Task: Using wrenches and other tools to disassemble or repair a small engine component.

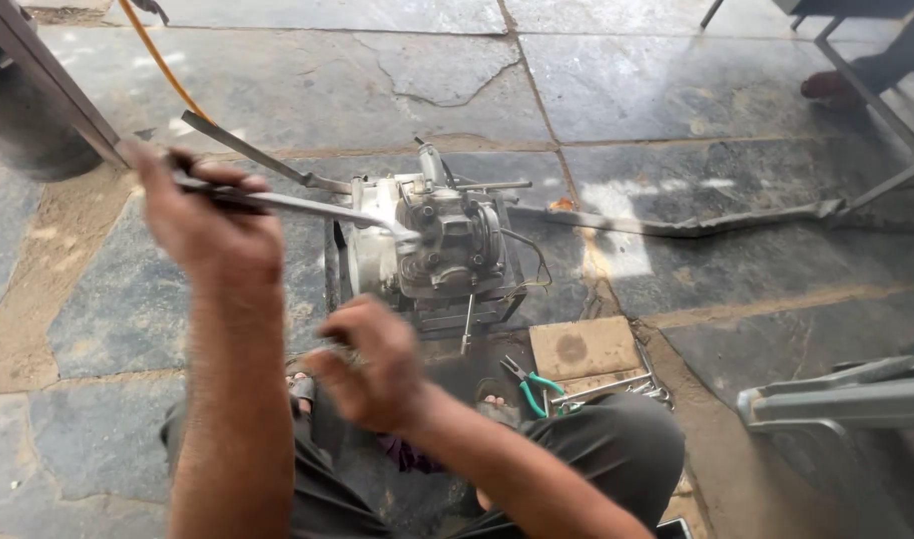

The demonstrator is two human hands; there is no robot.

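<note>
The small engine (432, 245) sits on the stone floor (676, 90) at frame centre, still mostly assembled. The left hand (212, 225) grips a long wrench (307, 207) whose far end meets the engine's top. The right hand (372, 364), blurred below, looks loosely curled and empty, though I cannot tell for sure; green-handled pliers (537, 389) lie unused at lower right.

A cracked stone floor (457, 70) carries an engine block (432, 245), green-handled pliers (535, 389) and a flat stone block (585, 349).
</note>
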